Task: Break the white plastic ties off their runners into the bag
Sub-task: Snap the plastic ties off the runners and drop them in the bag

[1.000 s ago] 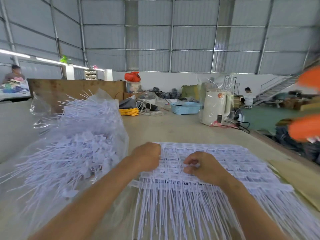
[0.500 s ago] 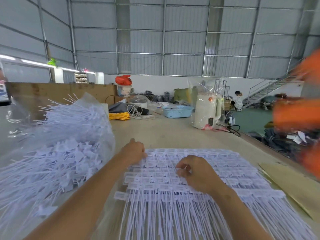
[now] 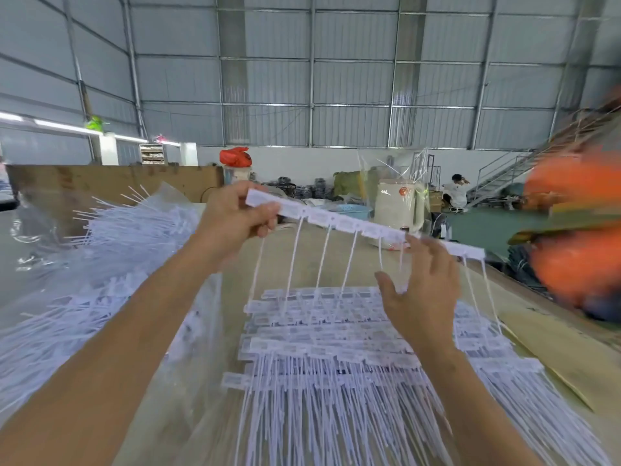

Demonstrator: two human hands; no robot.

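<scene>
Both forearms were bare from the near edge of the view up to the wrists, with no sleeve, cuff or glove showing anywhere along them. The left hand [image 3: 235,215] wore nothing: no ring, no band, no tape that I could make out on the fingers or the knuckles. The right hand [image 3: 421,292] was just as plain, its wrist without a watch or bracelet. The nails on both were short as far as the soft focus let me judge. Faint creases marked the right wrist. Above the elbows, whatever was worn lay out of sight.
</scene>
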